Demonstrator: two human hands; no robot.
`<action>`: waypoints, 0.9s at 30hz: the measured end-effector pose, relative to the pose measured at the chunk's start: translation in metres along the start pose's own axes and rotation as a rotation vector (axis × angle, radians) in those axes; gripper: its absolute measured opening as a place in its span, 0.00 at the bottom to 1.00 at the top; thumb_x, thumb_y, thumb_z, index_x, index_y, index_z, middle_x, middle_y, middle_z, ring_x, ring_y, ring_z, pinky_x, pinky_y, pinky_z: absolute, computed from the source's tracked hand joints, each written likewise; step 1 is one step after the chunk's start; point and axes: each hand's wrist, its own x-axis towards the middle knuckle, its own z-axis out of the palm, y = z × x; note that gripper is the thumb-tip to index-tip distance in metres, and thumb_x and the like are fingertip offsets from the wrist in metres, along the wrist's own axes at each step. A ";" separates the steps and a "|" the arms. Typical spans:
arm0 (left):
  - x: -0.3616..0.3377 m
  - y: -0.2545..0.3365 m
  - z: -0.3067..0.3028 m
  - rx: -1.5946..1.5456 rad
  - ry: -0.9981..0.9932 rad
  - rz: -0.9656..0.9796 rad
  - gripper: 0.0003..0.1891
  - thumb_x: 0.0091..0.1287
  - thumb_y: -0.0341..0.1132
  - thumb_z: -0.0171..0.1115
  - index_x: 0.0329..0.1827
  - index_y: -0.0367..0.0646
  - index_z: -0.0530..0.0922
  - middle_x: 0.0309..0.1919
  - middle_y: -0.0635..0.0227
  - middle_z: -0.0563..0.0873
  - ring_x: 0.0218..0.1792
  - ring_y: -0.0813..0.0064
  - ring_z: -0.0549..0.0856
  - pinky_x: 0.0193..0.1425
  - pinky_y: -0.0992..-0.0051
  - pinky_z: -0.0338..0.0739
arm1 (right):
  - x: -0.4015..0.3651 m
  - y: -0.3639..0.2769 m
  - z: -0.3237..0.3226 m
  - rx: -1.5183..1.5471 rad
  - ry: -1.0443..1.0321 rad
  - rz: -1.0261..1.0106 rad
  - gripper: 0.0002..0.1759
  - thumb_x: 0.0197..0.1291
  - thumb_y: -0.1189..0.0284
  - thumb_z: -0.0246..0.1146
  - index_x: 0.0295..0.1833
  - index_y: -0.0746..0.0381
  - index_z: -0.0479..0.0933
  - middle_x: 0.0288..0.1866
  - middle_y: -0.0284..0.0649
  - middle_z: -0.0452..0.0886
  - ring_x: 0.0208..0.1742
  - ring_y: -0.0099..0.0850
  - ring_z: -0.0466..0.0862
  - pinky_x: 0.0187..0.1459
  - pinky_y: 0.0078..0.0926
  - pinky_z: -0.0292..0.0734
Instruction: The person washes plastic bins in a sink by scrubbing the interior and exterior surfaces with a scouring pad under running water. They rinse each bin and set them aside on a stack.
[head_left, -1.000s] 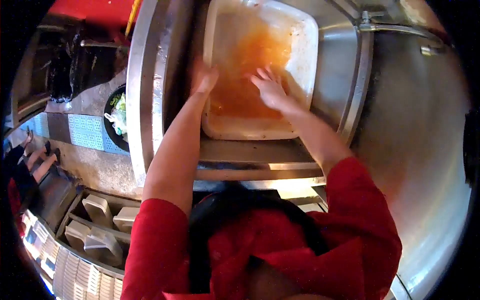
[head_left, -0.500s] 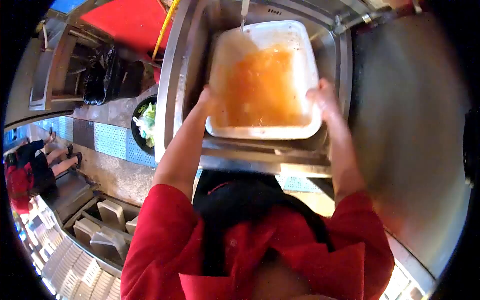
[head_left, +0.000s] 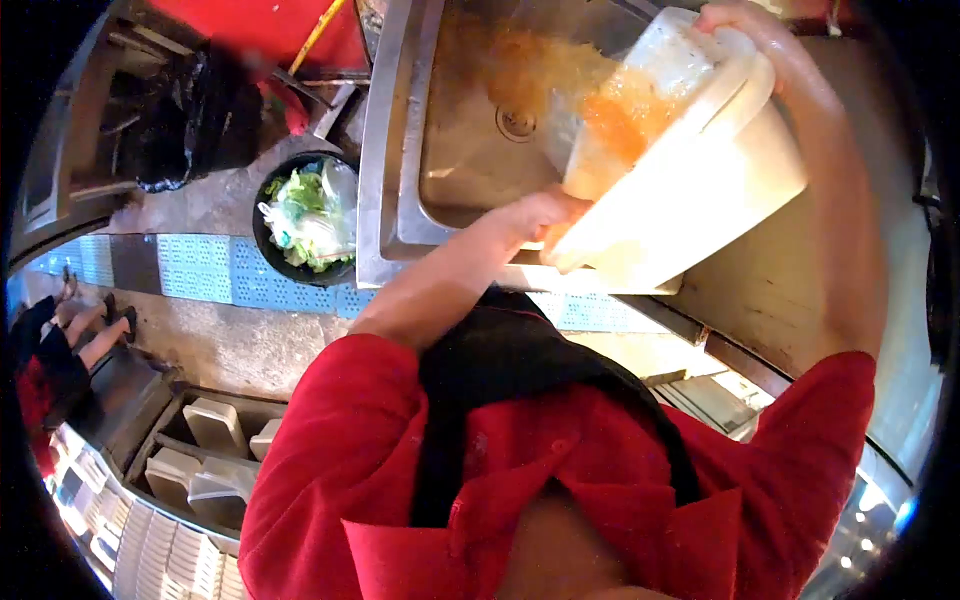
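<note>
A large white tub (head_left: 700,210) is tilted steeply to the left over the right side of a metal sink (head_left: 465,165). Orange liquid (head_left: 620,115) pours from its mouth into the basin and spreads towards the drain (head_left: 515,122). My left hand (head_left: 552,212) grips the near lower rim, fingers partly hidden by the tub. At the far upper end, my right hand (head_left: 745,28) is closed on the tub's edge, with the arm raised.
Left of the sink stands a black bin (head_left: 262,235) holding green leaves and plastic. A black bag (head_left: 185,125) hangs farther left. Another person (head_left: 60,350) is at the far left. White containers (head_left: 215,430) stand at lower left. A metal counter (head_left: 770,270) lies right.
The tub has gone from nearly level in the sink to tipped up on its right side. My right hand has risen with it, my left hand has moved right, and liquid now runs out.
</note>
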 end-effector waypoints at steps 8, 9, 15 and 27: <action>-0.036 0.021 0.043 -0.099 -0.204 -0.041 0.20 0.52 0.36 0.64 0.48 0.39 0.74 0.38 0.63 0.81 0.37 0.74 0.80 0.39 0.72 0.74 | 0.039 -0.040 0.024 -0.280 -0.051 0.355 0.09 0.46 0.71 0.56 0.20 0.64 0.75 0.17 0.34 0.74 0.18 0.21 0.71 0.21 0.19 0.65; -0.034 0.018 0.038 -0.028 -0.227 -0.040 0.23 0.52 0.39 0.65 0.51 0.43 0.74 0.42 0.65 0.81 0.42 0.76 0.80 0.44 0.73 0.74 | 0.042 -0.038 0.031 -0.083 0.089 0.471 0.07 0.44 0.73 0.58 0.20 0.64 0.75 0.17 0.35 0.74 0.17 0.22 0.72 0.20 0.21 0.65; -0.049 0.025 0.033 -0.063 -0.204 -0.051 0.24 0.49 0.38 0.68 0.50 0.41 0.74 0.41 0.63 0.81 0.41 0.74 0.80 0.43 0.72 0.74 | 0.046 -0.038 0.036 -0.065 0.146 0.560 0.04 0.40 0.75 0.59 0.20 0.64 0.75 0.17 0.37 0.74 0.17 0.24 0.73 0.18 0.24 0.65; -0.039 0.029 -0.025 0.308 0.197 -0.168 0.16 0.56 0.34 0.59 0.47 0.38 0.75 0.38 0.62 0.81 0.38 0.70 0.80 0.39 0.68 0.73 | 0.012 -0.002 0.014 0.153 0.135 0.399 0.14 0.43 0.71 0.59 0.38 0.66 0.72 0.33 0.37 0.76 0.32 0.25 0.76 0.34 0.23 0.72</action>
